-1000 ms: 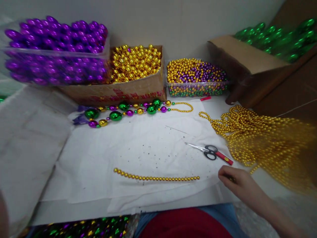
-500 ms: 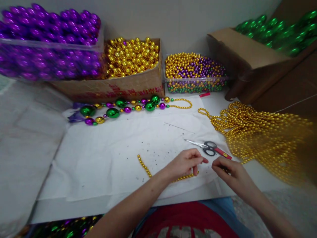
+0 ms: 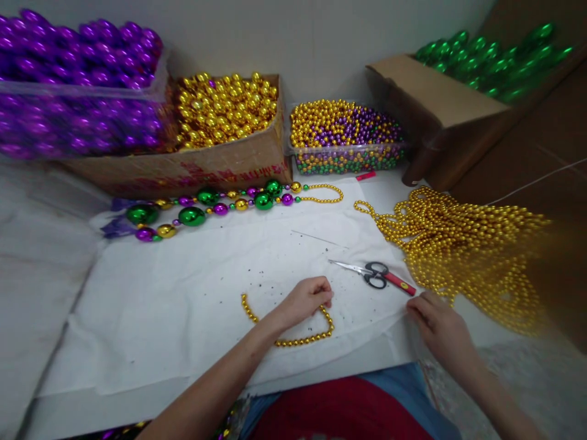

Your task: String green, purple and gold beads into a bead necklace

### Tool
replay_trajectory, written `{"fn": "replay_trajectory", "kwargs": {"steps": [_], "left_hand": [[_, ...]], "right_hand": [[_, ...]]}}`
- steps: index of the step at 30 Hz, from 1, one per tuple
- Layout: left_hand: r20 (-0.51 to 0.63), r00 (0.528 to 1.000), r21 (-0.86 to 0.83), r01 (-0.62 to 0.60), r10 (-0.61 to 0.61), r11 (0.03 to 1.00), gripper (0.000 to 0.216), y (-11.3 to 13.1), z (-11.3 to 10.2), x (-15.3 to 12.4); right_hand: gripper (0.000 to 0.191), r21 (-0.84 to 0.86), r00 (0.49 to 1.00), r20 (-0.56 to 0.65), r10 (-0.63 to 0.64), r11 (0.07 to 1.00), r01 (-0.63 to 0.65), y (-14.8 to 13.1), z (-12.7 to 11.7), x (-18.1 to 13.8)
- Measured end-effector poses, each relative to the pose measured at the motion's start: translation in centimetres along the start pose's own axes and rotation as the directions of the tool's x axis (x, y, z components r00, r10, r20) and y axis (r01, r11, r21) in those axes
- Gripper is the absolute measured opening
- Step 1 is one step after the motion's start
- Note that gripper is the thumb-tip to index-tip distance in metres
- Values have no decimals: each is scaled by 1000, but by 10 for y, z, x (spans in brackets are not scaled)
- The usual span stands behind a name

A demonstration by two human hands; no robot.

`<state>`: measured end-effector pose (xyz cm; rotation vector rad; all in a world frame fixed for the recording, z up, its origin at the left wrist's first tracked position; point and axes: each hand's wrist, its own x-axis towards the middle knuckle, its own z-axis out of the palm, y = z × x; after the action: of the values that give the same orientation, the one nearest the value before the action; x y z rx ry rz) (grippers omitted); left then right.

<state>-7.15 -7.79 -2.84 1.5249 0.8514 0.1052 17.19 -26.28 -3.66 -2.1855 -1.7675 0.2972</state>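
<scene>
My left hand (image 3: 308,299) is closed in a pinch at one end of a short gold bead strand (image 3: 305,340). The strand curves over the white cloth and passes under my left forearm, its other end lying free. My right hand (image 3: 438,319) is closed too, fingertips together at the cloth's right side; what they hold, if anything, is too small to make out. Just above that hand lie small scissors (image 3: 376,275) with black handles, next to a red-handled tool (image 3: 400,283). A thin needle-like rod (image 3: 320,238) rests farther back.
A finished-looking necklace (image 3: 192,216) of large green, gold and purple beads lies at the back. Gold bead strands (image 3: 452,235) spread at the right. Behind stand a purple bead tub (image 3: 77,91), a cardboard box (image 3: 220,168), a mixed bead tub (image 3: 348,148) and another box (image 3: 435,91).
My left hand has moved left and closed at the strand's end, which now bends up to it. My right hand has moved slightly right, away from the left. The camera view has shifted.
</scene>
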Motion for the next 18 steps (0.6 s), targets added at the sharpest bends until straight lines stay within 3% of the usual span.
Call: {"fn": "replay_trajectory", "kwargs": {"steps": [3,7,12,14,18], "left_hand": [[-168,986,-79,-18,5,997,12,7,-3,0],[-264,963,-265,-18,-54,964,16,22,-15,-4],[-167,983,-488,-14,-77,873,20,27,-21,-3],[-109,992,-548,-11,-59,837,21,26,-23,1],[11,999,-656,46,-52,753,23,25,-36,7]], "right_hand": [[21,-161,997,32,-73,984,77,3,14,-1],[13,-213,989,93,-117,968,134,6,1,0],[21,-166,995,-32,-94,982,87,-6,-11,37],[20,-230,982,-23,-187,957,177,-20,-2,59],[37,-339,941,72,-331,879,335,-43,17,85]]}}
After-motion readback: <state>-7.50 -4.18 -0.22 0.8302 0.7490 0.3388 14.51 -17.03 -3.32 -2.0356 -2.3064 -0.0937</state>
